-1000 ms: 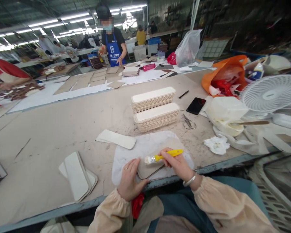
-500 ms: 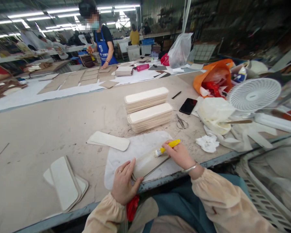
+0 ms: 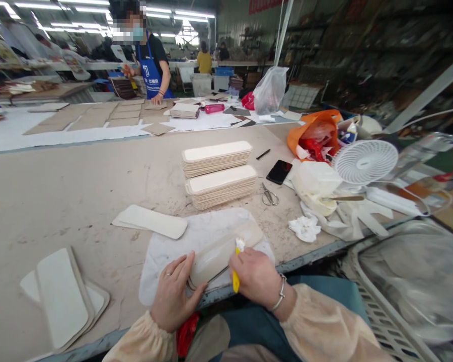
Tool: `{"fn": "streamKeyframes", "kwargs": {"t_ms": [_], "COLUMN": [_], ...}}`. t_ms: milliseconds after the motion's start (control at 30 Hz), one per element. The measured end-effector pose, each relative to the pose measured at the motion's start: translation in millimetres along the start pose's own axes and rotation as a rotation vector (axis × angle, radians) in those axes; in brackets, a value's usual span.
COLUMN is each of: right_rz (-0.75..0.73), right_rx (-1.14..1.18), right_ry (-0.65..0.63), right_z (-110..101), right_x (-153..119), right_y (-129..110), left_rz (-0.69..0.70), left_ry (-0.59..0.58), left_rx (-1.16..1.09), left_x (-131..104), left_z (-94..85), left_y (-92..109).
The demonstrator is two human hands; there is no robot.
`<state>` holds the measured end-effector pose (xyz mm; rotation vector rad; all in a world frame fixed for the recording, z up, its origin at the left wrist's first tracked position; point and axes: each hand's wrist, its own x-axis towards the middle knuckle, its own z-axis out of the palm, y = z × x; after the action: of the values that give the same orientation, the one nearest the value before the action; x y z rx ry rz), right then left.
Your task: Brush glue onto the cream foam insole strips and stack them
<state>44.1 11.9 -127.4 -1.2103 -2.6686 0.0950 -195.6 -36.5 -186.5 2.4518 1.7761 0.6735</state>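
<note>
Two hands are at work: we see the left hand (image 3: 177, 291) loosely open against the left end of a beige panel (image 3: 216, 257), the right hand (image 3: 254, 276) closed round a yellow brush (image 3: 236, 280). The panel lies on a white sheet (image 3: 154, 266) on the surface (image 3: 136, 173). We judge the step to be brushing its top; the next move calls for an even stroke.

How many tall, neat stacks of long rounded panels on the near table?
2. Front stack: just beyond the white sheet, left of the scissors. Rear stack: directly behind it. Others could be hidden behind clutter.
</note>
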Motion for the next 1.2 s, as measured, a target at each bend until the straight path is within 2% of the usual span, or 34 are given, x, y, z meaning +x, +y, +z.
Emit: {"fn": "streamKeyframes", "kwargs": {"t_ms": [133,233,300,367,467,567,633,700,833,900,967,1067,1133,1200], "right_rz": [-0.136,-0.048,0.101,0.281,0.495,0.589,0.54,0.396,-0.003,-0.127,-0.141,0.022,0.215,0.406], "right_rx": [0.227,0.601,0.856,0.993,0.92,0.703,0.61,0.54,0.357,0.411,0.574,0.856,0.961,0.971], "right_ry": [-0.02,0.02,0.041,0.083,0.177,0.283,0.349,0.348,0.165,0.096,0.07,0.055,0.075,0.147], "right_z": [2,4,7,10,6,-7,-12,-12,2,7,10,10,8,4], "right_x": [5,12,16,19,16,9,6,5,12,15,18,19,18,17], "right_y": [-37,-42,-32,-11,30,59,58,40,-20,-44,-55,-40,-16,8], "left_rz": [0.017,0.017,0.006,-0.001,-0.007,-0.024,-0.033,-0.034,-0.032,-0.033,-0.035,-0.043,-0.047,-0.049], "left_ry": [0.001,-0.006,-0.009,-0.009,-0.014,-0.017,-0.017,-0.022,-0.024,-0.031,-0.042,-0.041,-0.033,-0.033], "left_rx": [0.007,0.005,0.006,0.005,-0.006,-0.017,-0.022,-0.028,-0.035,-0.038,-0.04,-0.036,-0.031,-0.028], "left_x": [-1,-1,-1,-1,1,2,2,2,-1,-2,-2,-1,0,1], "left_z": [1.8,1.5,0.2,-1.3,-3.1,-4.0,-4.4,-4.4,-2.9,-1.8,-1.2,-1.5,-2.4,-3.3], "left_y": [-1,-2,-1,1,2,3,4,4,4,3,3,2,3,4]}}
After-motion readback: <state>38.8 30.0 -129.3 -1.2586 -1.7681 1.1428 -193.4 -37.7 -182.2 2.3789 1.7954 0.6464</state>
